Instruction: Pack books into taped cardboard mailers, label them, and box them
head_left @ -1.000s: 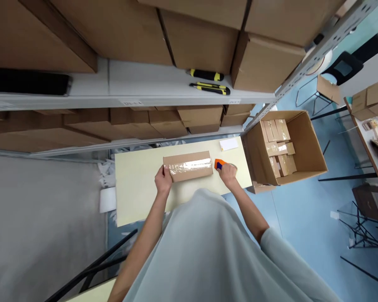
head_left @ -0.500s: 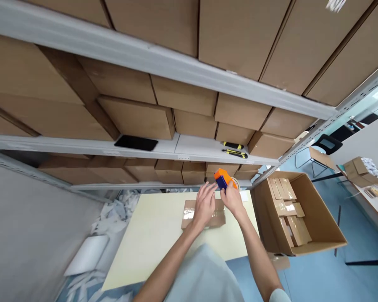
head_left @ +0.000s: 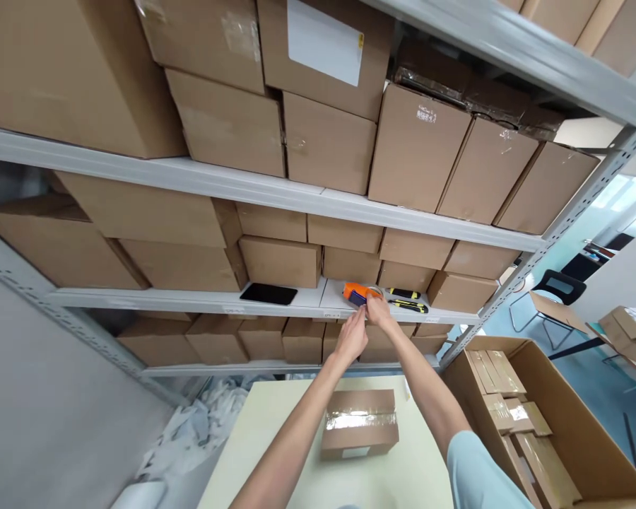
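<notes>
An orange and dark blue tape dispenser [head_left: 354, 293] is at the edge of the middle shelf, with my right hand [head_left: 377, 309] closed round its right end. My left hand [head_left: 352, 335] is just below, near the shelf edge; its fingers are partly hidden and I cannot tell whether they touch the dispenser. A small cardboard box [head_left: 359, 423] with shiny clear tape along its top and a white label on its near side lies on the pale yellow table [head_left: 275, 424]. Two yellow and black cutters [head_left: 408, 305] lie on the shelf right of the dispenser.
A black phone [head_left: 268, 293] lies on the shelf [head_left: 310, 297] to the left. Cardboard boxes [head_left: 326, 141] fill the rack. A large open carton [head_left: 593, 417] holding small boxes stands right of the table. White crumpled material [head_left: 191, 431] is piled at the left.
My right hand has carried the dispenser from above the table up to the shelf. My left hand has moved up from over the taped box, and the view has tilted upward.
</notes>
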`<state>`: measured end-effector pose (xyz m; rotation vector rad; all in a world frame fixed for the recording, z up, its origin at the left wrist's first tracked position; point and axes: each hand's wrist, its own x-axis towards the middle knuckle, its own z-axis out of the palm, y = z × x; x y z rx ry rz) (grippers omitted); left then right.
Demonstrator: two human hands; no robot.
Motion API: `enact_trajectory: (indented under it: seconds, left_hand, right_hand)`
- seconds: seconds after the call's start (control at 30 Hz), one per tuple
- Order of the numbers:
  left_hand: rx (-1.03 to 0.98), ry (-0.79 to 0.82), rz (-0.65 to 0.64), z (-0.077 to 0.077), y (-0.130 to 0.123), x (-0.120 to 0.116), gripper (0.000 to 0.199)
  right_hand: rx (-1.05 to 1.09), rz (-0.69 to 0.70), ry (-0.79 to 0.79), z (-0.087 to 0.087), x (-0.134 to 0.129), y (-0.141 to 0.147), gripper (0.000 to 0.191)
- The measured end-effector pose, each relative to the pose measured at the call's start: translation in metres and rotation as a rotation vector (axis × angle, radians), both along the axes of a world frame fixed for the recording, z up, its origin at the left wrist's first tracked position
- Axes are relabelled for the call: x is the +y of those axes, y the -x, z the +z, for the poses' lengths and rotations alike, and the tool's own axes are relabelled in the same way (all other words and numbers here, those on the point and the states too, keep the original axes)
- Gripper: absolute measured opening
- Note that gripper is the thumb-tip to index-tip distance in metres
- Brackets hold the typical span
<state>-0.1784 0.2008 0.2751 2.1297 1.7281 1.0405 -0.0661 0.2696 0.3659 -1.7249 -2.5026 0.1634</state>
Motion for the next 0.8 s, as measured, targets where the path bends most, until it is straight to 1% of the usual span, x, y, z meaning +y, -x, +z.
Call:
enact_trajectory:
  seconds: [0.13,0.27,0.33,0.37,0.43,0.5,0.53,0.57,0.63,0.67,0.7,0.73,0.8]
  left_hand:
    - [0.043,0.054,0.004,-0.008,0.001,-0.016,0.069]
    - [0.047,0.135,0.0,-0.024,-0.009,-0.036,0.063]
    - [0.033,0.185,-0.003,-0.038,-0.013,-0.049,0.063]
    - [0.018,0.197,0.0,-0.048,-0.013,-0.058,0.063]
    - [-0.032,0.196,0.035,-0.075,-0.005,-0.082,0.062]
    - [-0.098,0.204,0.116,-0.109,0.011,-0.117,0.061]
    - [-0.131,0.227,0.169,-0.128,0.02,-0.136,0.061]
    - [-0.157,0.262,0.217,-0.145,0.028,-0.157,0.062]
    - [-0.198,0.353,0.304,-0.176,0.04,-0.194,0.066]
    - [-0.213,0.398,0.333,-0.186,0.041,-0.209,0.069]
    - [-0.224,0.437,0.353,-0.194,0.04,-0.221,0.072]
    - [-0.233,0.468,0.363,-0.198,0.035,-0.228,0.075]
    - [-0.25,0.507,0.356,-0.196,0.021,-0.232,0.077]
  right_hand:
    - [0.024,-0.005,0.012,-0.01,0.015,0.005,0.036]
    - [0.079,0.004,-0.015,-0.017,0.023,0.006,0.042]
    - [0.104,0.004,-0.027,-0.023,0.022,0.001,0.05]
    - [0.135,0.006,-0.054,-0.028,0.019,-0.004,0.055]
    - [0.258,0.01,-0.161,-0.045,0.006,-0.022,0.06]
    - [0.427,-0.003,-0.277,-0.074,-0.021,-0.048,0.059]
    - [0.505,-0.028,-0.305,-0.092,-0.04,-0.064,0.059]
    - [0.565,-0.067,-0.298,-0.111,-0.063,-0.079,0.059]
    - [0.65,-0.19,-0.215,-0.154,-0.117,-0.109,0.063]
    - [0.68,-0.257,-0.162,-0.175,-0.145,-0.12,0.066]
    - [0.7,-0.321,-0.112,-0.195,-0.171,-0.13,0.069]
    - [0.714,-0.371,-0.064,-0.213,-0.195,-0.137,0.073]
    - [0.734,-0.433,0.036,-0.241,-0.232,-0.142,0.08]
